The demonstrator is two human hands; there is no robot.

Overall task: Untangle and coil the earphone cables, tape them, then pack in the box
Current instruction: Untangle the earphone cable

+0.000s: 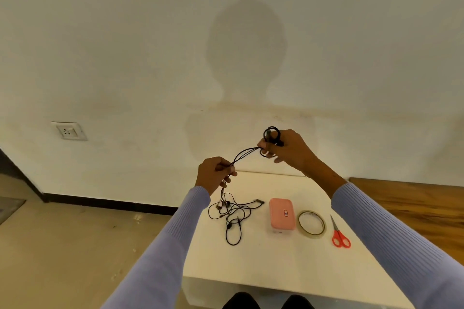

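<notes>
The earphone cable (244, 154) is thin, black, light and limp; it should carry no shape of its own, so it goes wherever the hands lead it and sags wherever they do not. The right hand (288, 150) is lifted above the far edge of the desk (276, 263), its fingers (263, 144) clamped on a small coil of several loops that stands up above the thumb. The left hand (214, 174), lower and toward eight o'clock from the right, pinches the same strands between curled fingers.

Between the two hands the strands run nearly taut, their long axis rising from eight o'clock to two o'clock. Below the left hand the cable drops straight toward six o'clock into the tangle (232, 213) lying loose on the desk, where loops cross one another and a plug end points toward three o'clock.

The best hold is likely on the wire itself, close to the coil, letting it slide through a loose pinch; pulling hard risks tightening knots or straining the joints at plug and earbuds, which look small and delicate. The strand is probably slick enough to slip if the coil is held slackly.

At three o'clock from the tangle lies the pink box (281, 213), lid on.
</notes>
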